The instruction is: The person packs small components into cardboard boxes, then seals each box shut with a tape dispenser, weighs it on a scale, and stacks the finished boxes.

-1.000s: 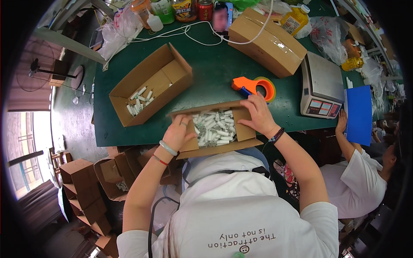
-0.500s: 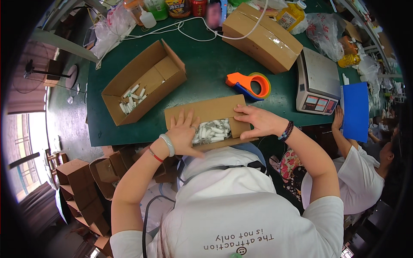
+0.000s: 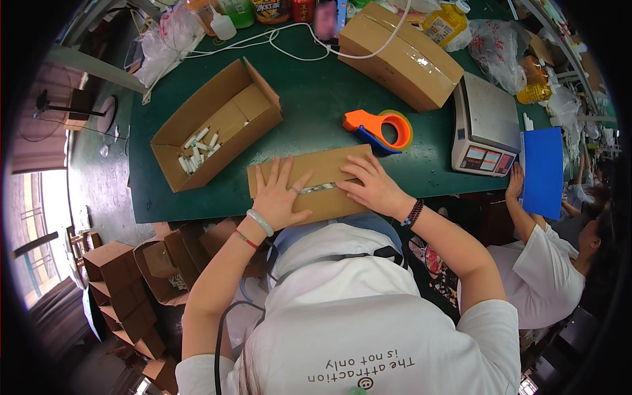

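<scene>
In front of me at the table's near edge lies a cardboard box (image 3: 329, 208) with its long flaps folded inward. Through the narrow gap between the flaps, some small white cylindrical parts (image 3: 318, 188) show. My left hand (image 3: 280, 197) lies with spread fingers on the left part of the flaps. On the right part rests my right hand (image 3: 375, 186), its fingers extended across the flaps. Neither hand grips anything. Beyond the box is an orange and blue tape dispenser (image 3: 368, 125). An open cardboard box (image 3: 217, 125) at the left holds several similar white parts (image 3: 199, 149).
A taped carton (image 3: 401, 56) and a weighing scale (image 3: 486, 125) stand at the right of the green table (image 3: 309, 92). White cable (image 3: 276, 39) crosses the back near bottles. A co-worker's hand (image 3: 515, 181) touches a blue board (image 3: 543, 171). Empty cartons (image 3: 118, 270) are stacked lower left.
The near flap has come up over the contents, leaving only a slit where a wider opening was. My right hand has moved left onto the flaps; my left hand stays on the box.
</scene>
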### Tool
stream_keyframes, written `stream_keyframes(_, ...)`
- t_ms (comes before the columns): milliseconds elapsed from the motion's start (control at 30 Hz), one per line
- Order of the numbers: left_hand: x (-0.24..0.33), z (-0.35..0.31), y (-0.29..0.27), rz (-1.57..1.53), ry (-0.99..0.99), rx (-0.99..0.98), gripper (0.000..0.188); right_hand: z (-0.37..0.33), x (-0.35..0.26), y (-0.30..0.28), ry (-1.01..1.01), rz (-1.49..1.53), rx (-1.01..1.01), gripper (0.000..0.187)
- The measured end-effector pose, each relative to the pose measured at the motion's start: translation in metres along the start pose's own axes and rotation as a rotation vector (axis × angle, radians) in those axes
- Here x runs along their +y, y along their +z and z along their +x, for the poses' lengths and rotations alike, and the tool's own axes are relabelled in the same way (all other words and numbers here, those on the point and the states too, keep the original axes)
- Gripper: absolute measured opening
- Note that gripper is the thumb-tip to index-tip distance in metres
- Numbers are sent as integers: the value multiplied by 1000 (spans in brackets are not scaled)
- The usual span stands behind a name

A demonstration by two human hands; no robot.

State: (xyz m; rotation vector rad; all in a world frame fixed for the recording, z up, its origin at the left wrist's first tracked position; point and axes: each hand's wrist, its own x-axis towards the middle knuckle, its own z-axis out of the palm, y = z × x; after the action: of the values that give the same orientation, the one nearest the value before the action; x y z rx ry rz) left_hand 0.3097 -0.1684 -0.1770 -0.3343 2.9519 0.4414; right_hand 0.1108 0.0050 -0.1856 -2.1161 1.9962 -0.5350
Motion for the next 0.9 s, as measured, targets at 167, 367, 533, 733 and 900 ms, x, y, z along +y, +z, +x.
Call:
stream_keyframes(167, -1, 4, 1, 13, -12, -24, 98, 7, -2, -6, 72, 192, -53, 26)
stream_keyframes(367, 7, 15, -7, 41, 16, -104, 103, 15, -15, -6, 81, 16, -152, 30)
stream_keyframes(533, 8, 18, -13, 27, 16, -136, 104, 12, -20, 3, 116, 121, -113, 32)
stream_keyframes(733, 7, 17, -9, 36, 14, -135, 104, 21, -14, -11, 86, 121, -147, 32)
stream_keyframes(900, 7, 17, -10, 17, -5, -142, 103, 15, 1, -15, 22, -19, -199, 34)
